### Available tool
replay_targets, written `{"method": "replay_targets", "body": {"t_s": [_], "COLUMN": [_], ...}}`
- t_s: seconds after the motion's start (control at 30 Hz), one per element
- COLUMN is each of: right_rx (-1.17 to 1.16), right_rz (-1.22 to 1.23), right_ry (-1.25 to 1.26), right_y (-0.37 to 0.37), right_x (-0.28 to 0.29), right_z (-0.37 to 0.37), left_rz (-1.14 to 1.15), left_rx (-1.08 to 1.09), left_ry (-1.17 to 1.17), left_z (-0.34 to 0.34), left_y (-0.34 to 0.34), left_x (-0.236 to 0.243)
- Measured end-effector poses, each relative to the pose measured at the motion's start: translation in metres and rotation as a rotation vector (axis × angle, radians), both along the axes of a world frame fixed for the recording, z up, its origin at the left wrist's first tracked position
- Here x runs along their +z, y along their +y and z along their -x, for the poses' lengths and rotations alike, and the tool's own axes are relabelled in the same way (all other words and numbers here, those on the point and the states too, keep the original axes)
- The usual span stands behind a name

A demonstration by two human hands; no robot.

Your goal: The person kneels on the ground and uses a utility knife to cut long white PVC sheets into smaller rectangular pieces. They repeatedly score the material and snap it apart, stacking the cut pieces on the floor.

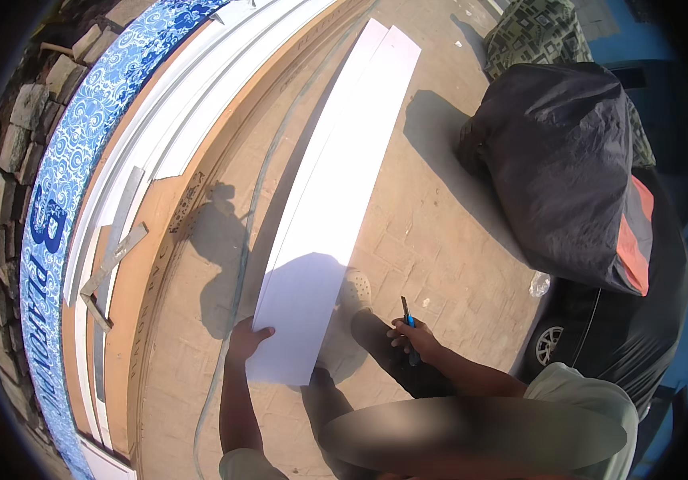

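Note:
A long white panel (336, 192) with a lengthwise groove reaches from near my legs to the far middle. Its near end lies in the shadow of my body. My left hand (249, 339) grips the panel's left edge close to that end, thumb on top and the other fingers out of sight beneath. To the right of the panel, apart from it, my right hand (417, 338) is closed around a blue utility knife (409, 322). The knife's tip points away from me.
At left lie stacked white panels (192, 104), an open cardboard box (156, 264), metal angle pieces (113, 264) and a blue patterned strip (92, 120). A thin hose (260, 176) crosses the paving. A black-covered bulky shape (556, 152) and a dark car (576, 328) stand at right.

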State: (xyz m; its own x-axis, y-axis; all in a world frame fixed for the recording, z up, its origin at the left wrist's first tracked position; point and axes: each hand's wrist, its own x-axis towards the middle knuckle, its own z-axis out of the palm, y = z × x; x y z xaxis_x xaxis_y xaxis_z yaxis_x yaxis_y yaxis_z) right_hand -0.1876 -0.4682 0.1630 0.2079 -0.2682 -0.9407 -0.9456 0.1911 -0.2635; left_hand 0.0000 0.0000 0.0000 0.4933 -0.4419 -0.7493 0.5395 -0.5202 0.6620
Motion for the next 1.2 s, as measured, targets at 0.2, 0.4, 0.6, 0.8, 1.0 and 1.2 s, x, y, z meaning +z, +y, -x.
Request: {"method": "replay_targets", "body": {"t_s": [0.2, 0.4, 0.6, 0.8, 1.0, 1.2], "right_rx": [-0.162, -0.312, -0.435, -0.294, -0.048, 0.254], "right_rz": [-0.022, -0.378, -0.609, -1.441, -0.903, -0.915], "right_ry": [-0.085, -0.295, -0.465, -0.660, -0.322, -0.390], "right_y": [0.022, -0.028, 0.014, 0.078, 0.191, 0.377], "right_x": [0.045, 0.111, 0.221, 0.302, 0.381, 0.450], "right_z": [-0.071, -0.162, -0.148, -0.014, 0.087, 0.213], "left_rz": [0.144, -0.278, -0.486, -0.629, -0.904, -1.308], "left_rx": [0.113, -0.234, -0.349, -0.335, -0.270, 0.003], "left_ry": [-0.006, -0.470, -0.632, -0.709, -0.837, -1.007], "left_z": [0.002, 0.000, 0.083, 0.325, 0.597, 0.846], "left_y": [-0.061, -0.122, -0.112, -0.067, -0.008, 0.066], "left_x": [0.237, 0.501, 0.726, 0.868, 0.953, 0.955]}}
